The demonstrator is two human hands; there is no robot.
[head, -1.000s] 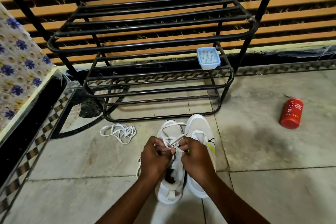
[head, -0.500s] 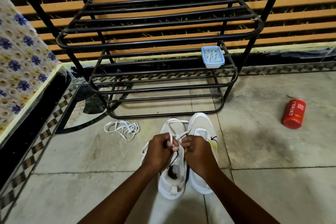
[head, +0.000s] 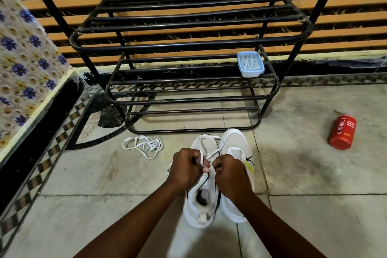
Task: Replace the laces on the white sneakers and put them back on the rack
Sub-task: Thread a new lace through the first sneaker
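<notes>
Two white sneakers stand side by side on the floor tiles, toes toward the rack. Over the left sneaker (head: 201, 205) both hands work a white lace (head: 204, 142) that loops across its toe. My left hand (head: 185, 168) pinches one strand of the lace, and my right hand (head: 229, 174) pinches the other strand close beside it. The right sneaker (head: 236, 142) has a black and yellow mark on its side and shows no lace. A loose white lace (head: 144, 145) lies in a tangle on the floor to the left. The black metal shoe rack (head: 188, 42) stands just beyond.
A small blue-rimmed plastic box (head: 250, 64) of white bits sits on the rack's middle shelf at the right. A red can (head: 343, 132) lies on the floor to the right. A flower-patterned covered ledge (head: 23, 65) runs along the left.
The view has shifted slightly, so the rack and shoes sit a little differently in frame. My hands have stayed on the left sneaker's lace, drawing closer together.
</notes>
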